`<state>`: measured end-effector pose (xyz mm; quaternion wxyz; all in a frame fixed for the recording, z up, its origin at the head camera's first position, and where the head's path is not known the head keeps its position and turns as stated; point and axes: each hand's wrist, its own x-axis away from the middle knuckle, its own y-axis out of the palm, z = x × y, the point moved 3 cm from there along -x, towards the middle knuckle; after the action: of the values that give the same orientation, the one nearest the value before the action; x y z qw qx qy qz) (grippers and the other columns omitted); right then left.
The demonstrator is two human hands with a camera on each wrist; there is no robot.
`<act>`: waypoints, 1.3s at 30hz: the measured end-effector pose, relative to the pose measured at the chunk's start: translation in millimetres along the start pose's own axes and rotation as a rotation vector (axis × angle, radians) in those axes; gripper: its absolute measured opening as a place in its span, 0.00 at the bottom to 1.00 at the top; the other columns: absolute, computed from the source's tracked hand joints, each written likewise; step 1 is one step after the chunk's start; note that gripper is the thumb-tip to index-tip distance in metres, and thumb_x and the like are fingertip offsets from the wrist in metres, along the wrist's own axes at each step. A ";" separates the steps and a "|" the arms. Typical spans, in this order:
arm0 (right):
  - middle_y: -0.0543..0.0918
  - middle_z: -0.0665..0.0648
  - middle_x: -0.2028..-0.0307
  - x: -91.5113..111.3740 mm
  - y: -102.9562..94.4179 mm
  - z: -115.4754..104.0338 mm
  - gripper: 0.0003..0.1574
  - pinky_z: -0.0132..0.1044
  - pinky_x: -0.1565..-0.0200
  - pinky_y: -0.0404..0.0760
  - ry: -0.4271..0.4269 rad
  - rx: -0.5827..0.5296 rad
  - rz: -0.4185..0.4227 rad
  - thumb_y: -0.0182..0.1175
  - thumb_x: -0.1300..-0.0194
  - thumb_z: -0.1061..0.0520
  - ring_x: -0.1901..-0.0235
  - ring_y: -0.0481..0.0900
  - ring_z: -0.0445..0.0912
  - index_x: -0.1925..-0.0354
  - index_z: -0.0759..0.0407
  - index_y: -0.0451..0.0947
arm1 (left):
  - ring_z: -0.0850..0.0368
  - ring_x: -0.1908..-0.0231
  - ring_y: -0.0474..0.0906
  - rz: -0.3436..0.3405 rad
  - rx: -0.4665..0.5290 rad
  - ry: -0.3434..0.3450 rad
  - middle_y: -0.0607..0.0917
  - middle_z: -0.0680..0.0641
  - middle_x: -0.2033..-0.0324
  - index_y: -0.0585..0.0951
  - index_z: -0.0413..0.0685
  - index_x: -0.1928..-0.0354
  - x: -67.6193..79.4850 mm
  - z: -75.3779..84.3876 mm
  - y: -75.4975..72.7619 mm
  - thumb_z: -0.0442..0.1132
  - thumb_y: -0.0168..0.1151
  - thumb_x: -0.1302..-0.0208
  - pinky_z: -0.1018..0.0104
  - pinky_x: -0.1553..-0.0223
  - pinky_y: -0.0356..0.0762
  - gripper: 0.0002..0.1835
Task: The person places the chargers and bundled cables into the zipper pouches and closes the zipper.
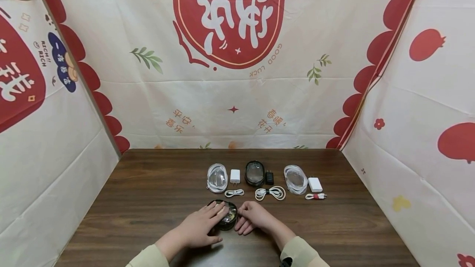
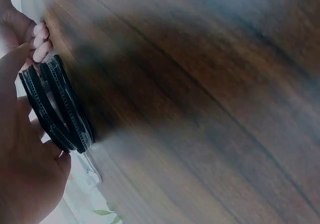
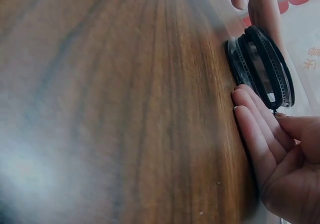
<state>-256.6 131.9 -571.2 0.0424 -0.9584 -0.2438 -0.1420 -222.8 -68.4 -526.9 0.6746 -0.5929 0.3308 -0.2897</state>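
Note:
A small oval pouch (image 1: 231,216) with clear faces and black zip trim lies on the table in front of me. Through its clear top some yellowish contents show. My left hand (image 1: 200,226) rests over its left part, fingers extended across the top. At the pouch's right side, my right hand (image 1: 255,216) pinches the zipper pull (image 3: 275,112) between thumb and forefinger, the other fingers stretched low beside the pouch. Along the side of the pouch (image 3: 260,64) in the right wrist view, rows of zipper teeth stand apart with a gap between them.
Farther back stand two white-trimmed clear pouches (image 1: 217,178) and a black-trimmed one (image 1: 255,173). Beside them are a white charger (image 1: 235,176), a black charger (image 1: 269,177), another white charger (image 1: 315,184) and coiled white cables (image 1: 270,193). Printed cloth walls surround the wooden table (image 1: 148,193).

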 end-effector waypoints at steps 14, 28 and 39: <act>0.79 0.72 0.79 20.7 13.2 1.5 0.09 0.46 0.79 0.79 -0.010 0.006 -0.059 0.44 0.34 0.64 0.80 0.80 0.58 0.65 0.73 0.65 | 0.40 0.39 0.57 0.042 -0.020 -0.007 0.58 0.42 0.35 0.59 0.47 0.34 -0.3 3.2 1.6 0.62 0.55 0.46 0.51 0.42 0.60 0.41; 0.79 0.71 0.76 22.9 0.7 -2.5 0.10 0.46 0.79 0.79 -0.038 -0.027 0.121 0.44 0.33 0.63 0.80 0.80 0.56 0.60 0.72 0.64 | 0.40 0.40 0.59 0.087 -0.038 0.011 0.64 0.42 0.38 0.62 0.47 0.35 -7.7 5.7 -0.7 0.60 0.54 0.44 0.48 0.43 0.60 0.38; 0.79 0.71 0.73 7.8 -26.8 -5.8 0.09 0.46 0.78 0.80 -0.043 -0.010 0.147 0.44 0.33 0.61 0.79 0.80 0.56 0.60 0.69 0.64 | 0.42 0.38 0.55 0.079 -0.019 0.052 0.61 0.44 0.36 0.58 0.52 0.33 -13.9 6.3 -1.3 0.61 0.52 0.43 0.47 0.43 0.59 0.38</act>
<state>-264.4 158.2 -563.1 0.0430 -0.9768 -0.1728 -0.1192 -226.4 -53.9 -523.7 0.6710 -0.5780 0.3742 -0.2750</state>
